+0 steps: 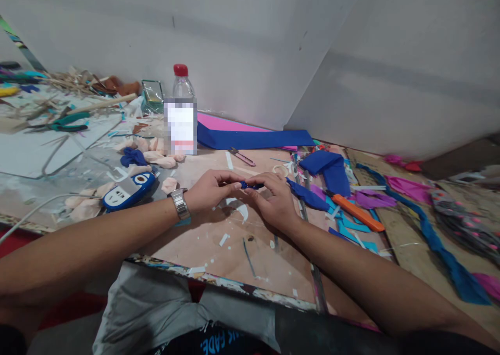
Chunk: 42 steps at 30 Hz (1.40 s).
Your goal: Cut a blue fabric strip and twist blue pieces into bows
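Over the middle of the table, my left hand [211,192] and my right hand [275,199] meet fingertip to fingertip. Both are closed on a small dark-blue crumpled piece [245,185], mostly hidden by the fingers; whether it is paper, cloth or foam I cannot make out. A longer blue strip [308,193] lies just beyond my right hand. On the left side, a pale peach lump [169,185] sits near my watch, and a dark-blue crumpled bunch [133,157] rests among more peach pieces. Small scissors [242,157] with pink handles lie behind my hands.
A red-capped bottle [183,87] stands at the back beside a long blue sheet [258,139]. At left are a blue-white power strip [128,191] with a cable and green-handled pliers [72,122]. An orange cutter [357,213] lies at right among coloured scraps.
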### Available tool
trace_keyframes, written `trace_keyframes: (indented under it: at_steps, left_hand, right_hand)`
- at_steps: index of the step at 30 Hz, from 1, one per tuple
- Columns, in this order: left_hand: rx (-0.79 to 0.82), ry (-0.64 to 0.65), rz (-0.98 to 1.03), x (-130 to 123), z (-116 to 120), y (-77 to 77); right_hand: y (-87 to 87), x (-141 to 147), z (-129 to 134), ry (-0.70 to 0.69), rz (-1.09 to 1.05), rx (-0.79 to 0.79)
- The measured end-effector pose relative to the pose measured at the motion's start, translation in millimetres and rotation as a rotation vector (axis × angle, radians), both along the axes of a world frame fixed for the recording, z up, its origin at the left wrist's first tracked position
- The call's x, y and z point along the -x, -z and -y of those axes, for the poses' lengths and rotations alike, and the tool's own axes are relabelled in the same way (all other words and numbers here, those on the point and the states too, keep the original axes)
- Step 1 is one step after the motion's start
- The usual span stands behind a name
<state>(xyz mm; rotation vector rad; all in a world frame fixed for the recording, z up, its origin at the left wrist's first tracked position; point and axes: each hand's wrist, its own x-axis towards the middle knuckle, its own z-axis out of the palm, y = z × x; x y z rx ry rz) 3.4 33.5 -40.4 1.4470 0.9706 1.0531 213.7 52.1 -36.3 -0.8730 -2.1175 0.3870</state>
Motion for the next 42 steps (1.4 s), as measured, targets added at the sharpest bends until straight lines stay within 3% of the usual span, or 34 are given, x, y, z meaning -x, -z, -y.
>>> trace_keyframes:
  at_steps: [16,26,33,42]
  left_hand:
    - [-0.009,0.031,0.024,-1.5,3.3,1.9]
    - [-0.072,0.014,-0.015,-1.8,2.8,-1.3]
    - [-0.202,0.033,-0.043,-1.8,5.1,-2.6]
    - [-0.229,0.006,-0.112,-0.6,5.3,-2.1]
  right_hand:
    - [2.6,-0.7,-0.3,0.018,-0.016,0.048]
    - [3.1,-1.8,0.2,0.017,-0.021,0.021]
    - [1.2,-1.3,0.4,0.011,-0.039,0.019]
    - [-1.6,2.1,2.8,0.009,-0.064,0.053]
